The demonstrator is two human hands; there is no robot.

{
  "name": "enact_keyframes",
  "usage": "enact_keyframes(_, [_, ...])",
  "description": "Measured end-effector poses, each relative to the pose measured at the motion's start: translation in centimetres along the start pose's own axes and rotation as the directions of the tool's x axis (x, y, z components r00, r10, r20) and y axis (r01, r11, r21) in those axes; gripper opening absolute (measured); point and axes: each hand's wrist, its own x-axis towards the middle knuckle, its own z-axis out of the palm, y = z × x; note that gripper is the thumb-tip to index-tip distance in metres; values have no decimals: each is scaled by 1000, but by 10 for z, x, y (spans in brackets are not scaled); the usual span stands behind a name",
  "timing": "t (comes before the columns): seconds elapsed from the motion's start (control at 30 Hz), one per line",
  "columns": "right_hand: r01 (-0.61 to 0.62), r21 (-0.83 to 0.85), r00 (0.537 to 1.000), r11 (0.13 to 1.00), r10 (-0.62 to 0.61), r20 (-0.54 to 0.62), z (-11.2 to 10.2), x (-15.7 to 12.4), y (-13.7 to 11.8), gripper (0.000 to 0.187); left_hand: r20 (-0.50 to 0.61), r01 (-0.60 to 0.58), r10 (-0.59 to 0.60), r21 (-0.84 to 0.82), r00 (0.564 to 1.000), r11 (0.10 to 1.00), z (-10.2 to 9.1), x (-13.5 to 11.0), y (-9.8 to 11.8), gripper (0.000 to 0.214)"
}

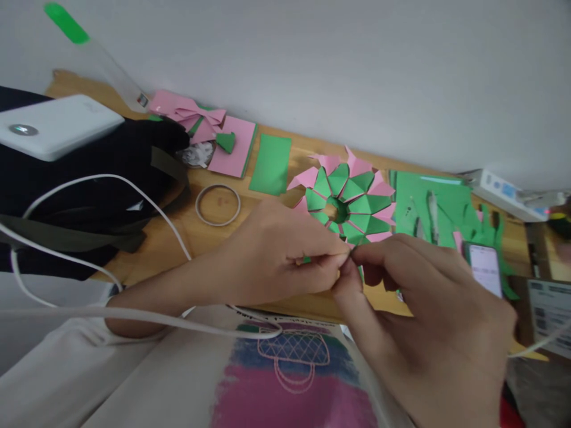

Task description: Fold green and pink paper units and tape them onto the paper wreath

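Observation:
In the head view my left hand [285, 255] and my right hand [414, 315] meet fingertip to fingertip, both pinched closed. Whatever lies between the fingertips is too small and covered to make out. A bit of green shows by the left fingers. Just beyond the hands lies a ring-shaped folded-paper flower [371, 205], green inside with pink points around the outside. The hands hide its near edge, and I cannot tell whether they touch it.
Left of the flower are a roll of tape [197, 208], green paper sheets [270, 163] and a pink paper stack [229, 151]. Green scraps [468, 223], a phone [485, 267] and a power strip [504, 193] lie right. A white cable [178, 321] crosses my left arm; a power bank [62, 128] rests on black fabric.

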Motion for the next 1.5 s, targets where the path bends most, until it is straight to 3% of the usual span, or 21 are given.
enact_keyframes(0.37, [-25, 77, 1000, 997, 24, 15, -5, -3, 3, 12, -59, -45, 44, -11, 997, 999, 0, -2, -2, 35])
enact_keyframes(0.7, [-9, 42, 1000, 999, 9, 17, -3, -2, 3, 13, 0, -12, 12, 52, 1000, 999, 1, -5, -3, 31])
enact_keyframes(0.87, [-8, 58, 1000, 998, 7, 20, -4, -4, 4, 11, -59, -50, 52, 31, 997, 998, 2, -5, -4, 30])
enact_keyframes(1.07, [7, 105, 1000, 994, -10, 26, -3, -3, 6, 8, -52, -46, 48, 43, 997, 998, -1, -3, -2, 36])
enact_keyframes(1.2, [4, 103, 999, 995, -8, 33, -3, -1, 6, 10, -1, -30, 30, 56, 1000, 998, -3, -1, -1, 35])
enact_keyframes(1.37, [14, 125, 1000, 992, -17, 21, -5, -2, 6, 11, -32, -14, 14, -9, 999, 1000, -2, -3, -2, 30])
enact_keyframes(1.5, [-62, 179, 997, 982, 52, 60, -8, -1, 10, 13, -50, 44, -48, -89, 998, 995, -4, -6, -6, 26])
